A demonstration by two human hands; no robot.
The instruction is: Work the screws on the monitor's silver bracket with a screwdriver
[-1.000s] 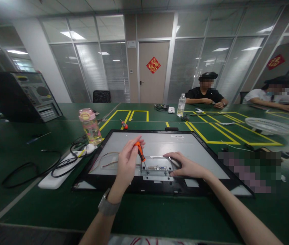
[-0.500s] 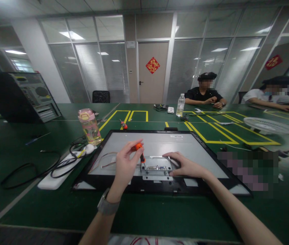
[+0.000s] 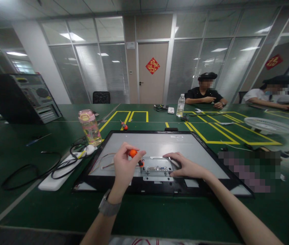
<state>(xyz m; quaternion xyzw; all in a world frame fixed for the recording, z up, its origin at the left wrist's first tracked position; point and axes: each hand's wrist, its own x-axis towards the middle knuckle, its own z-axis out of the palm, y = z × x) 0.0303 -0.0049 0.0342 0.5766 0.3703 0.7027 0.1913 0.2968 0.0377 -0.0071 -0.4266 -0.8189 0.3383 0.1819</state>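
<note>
A large display panel (image 3: 134, 142) with a black frame lies back side up on the green table. On its near middle sits a metal bracket (image 3: 148, 178) with a row of connector ports. My left hand (image 3: 124, 165) is closed around an orange and black screwdriver (image 3: 133, 153), whose handle leans left. Its dark lower part comes down at the bracket's left end; I cannot make out the tip. At the bracket's right end, my right hand (image 3: 182, 165) grips the edge between curved fingers and thumb. Thin wires (image 3: 108, 166) lie on the panel left of my left hand.
To the left are a white power strip (image 3: 51, 182), black cables (image 3: 27, 185), a pink-lided bottle (image 3: 89, 127) and a computer case (image 3: 23, 98). A water bottle (image 3: 180, 106) and a white round grille (image 3: 268, 125) stand farther back. Two people sit at the far right.
The screwdriver handle has tipped to the left and lower, and my left hand has shifted slightly left with it. My right hand keeps its place on the bracket.
</note>
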